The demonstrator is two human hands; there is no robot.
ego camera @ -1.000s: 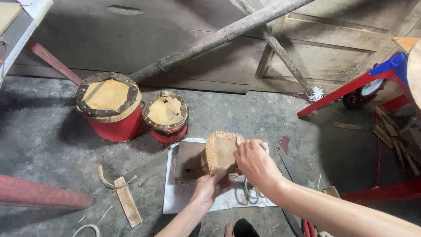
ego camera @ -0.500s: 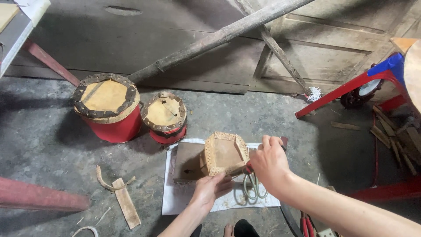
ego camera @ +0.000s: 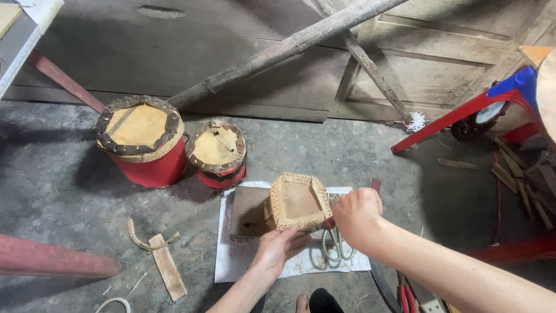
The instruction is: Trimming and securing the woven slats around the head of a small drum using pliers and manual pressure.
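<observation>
A small drum (ego camera: 296,202) with pale hide folded over its top and dotted holes along the rim is tilted above a white sheet (ego camera: 231,265). My left hand (ego camera: 279,248) supports it from below, fingers under its near side. My right hand (ego camera: 357,215) is closed in a fist against the drum's right edge, pinching the hide rim where a bit of red shows. What the fist holds beyond that is hidden. A dark square board (ego camera: 248,212) lies under the drum on the sheet. Pale-handled scissors (ego camera: 337,250) lie under my right wrist.
Two red drums with hide tops stand behind: a large one (ego camera: 142,139) and a smaller one (ego camera: 219,152). Hide strips (ego camera: 165,268) lie on the concrete at left. A wooden pole (ego camera: 289,46) leans overhead. Red frame bars (ego camera: 440,122) and wood scraps (ego camera: 515,174) are at right; tools (ego camera: 405,290) lie near my right forearm.
My right hand slid off the top of the small drum to its right edge and closed. The drum's hide face now shows fully, tilted up toward me.
</observation>
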